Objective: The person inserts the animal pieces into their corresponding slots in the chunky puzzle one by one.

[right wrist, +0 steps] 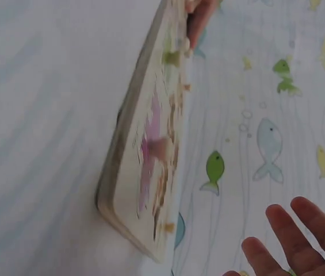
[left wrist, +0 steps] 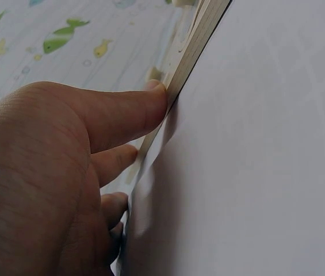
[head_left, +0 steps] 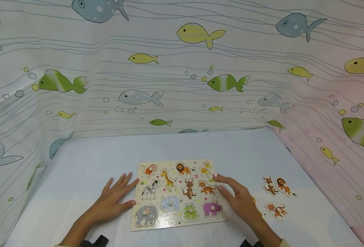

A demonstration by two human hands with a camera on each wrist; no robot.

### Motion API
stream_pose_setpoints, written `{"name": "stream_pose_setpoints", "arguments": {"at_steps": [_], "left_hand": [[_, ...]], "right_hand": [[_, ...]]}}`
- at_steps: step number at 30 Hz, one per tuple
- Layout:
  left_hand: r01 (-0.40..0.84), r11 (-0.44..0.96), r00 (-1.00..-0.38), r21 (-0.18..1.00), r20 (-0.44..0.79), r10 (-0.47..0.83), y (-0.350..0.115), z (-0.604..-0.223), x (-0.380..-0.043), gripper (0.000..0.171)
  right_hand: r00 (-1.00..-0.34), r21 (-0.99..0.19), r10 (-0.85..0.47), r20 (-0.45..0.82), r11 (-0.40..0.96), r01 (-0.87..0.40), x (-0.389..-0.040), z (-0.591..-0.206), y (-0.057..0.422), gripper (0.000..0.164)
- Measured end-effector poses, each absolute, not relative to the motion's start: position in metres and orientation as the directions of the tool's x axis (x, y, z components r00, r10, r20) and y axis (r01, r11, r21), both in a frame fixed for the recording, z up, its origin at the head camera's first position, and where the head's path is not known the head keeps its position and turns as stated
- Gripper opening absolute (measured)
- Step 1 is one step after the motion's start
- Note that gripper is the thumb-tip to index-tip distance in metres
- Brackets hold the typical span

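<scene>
A wooden peg puzzle board (head_left: 166, 224) with animal pictures lies on the white tabletop. Knobbed pieces sit in it along the front: a grey elephant (head_left: 146, 216), a frog (head_left: 190, 213) and a purple hippo (head_left: 211, 210). My left hand (head_left: 112, 202) rests at the board's left side, fingers spread; in the left wrist view the thumb (left wrist: 133, 112) touches the wooden edge. My right hand (head_left: 239, 200) hovers by the right side, fingertips overlapping the border in the head view. In the right wrist view its spread fingers (right wrist: 294, 238) stand apart from the board and hold nothing.
Loose kangaroo (head_left: 270, 185), lion (head_left: 284, 187) and tiger (head_left: 276, 210) pieces lie on the table to the right. A yellow giraffe-like piece (head_left: 254, 199) is mostly hidden behind my right hand. A fish-patterned curtain (head_left: 175, 75) surrounds the table's back and sides.
</scene>
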State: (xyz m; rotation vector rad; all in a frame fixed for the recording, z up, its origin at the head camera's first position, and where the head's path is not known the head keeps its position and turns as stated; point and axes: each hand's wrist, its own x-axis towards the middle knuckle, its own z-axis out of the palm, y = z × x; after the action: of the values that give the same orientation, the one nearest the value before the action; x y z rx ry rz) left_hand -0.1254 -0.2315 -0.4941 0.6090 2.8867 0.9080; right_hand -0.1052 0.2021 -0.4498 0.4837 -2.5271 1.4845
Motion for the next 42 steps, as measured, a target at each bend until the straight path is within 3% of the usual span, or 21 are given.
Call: {"name": "stream_pose_setpoints", "arguments": {"at_steps": [12, 26, 34, 42], "left_hand": [[0.354, 0.739, -0.920, 0.573, 0.072, 0.385, -0.232, -0.492, -0.124, 0.069], [0.352, 0.750, -0.921, 0.561, 0.065, 0.384, -0.232, -0.493, -0.124, 0.068], [0.359, 0.751, -0.919, 0.554, 0.068, 0.389, -0.231, -0.493, -0.126, 0.069], [0.369, 0.747, -0.915, 0.552, 0.076, 0.396, -0.232, -0.493, -0.126, 0.068]], "right_hand": [[-0.981, -0.776, 0.048, 0.186, 0.620, -0.116, -0.109, -0.422, 0.276, 0.033], [-0.955, -0.771, 0.229, 0.189, 0.636, 0.000, -0.107, -0.418, 0.341, 0.041], [-0.942, -0.781, 0.267, 0.204, 0.624, 0.008, -0.108, -0.421, 0.367, 0.041], [-0.932, -0.794, 0.341, 0.125, 0.597, 0.112, -0.104, -0.431, 0.386, 0.048]]}}
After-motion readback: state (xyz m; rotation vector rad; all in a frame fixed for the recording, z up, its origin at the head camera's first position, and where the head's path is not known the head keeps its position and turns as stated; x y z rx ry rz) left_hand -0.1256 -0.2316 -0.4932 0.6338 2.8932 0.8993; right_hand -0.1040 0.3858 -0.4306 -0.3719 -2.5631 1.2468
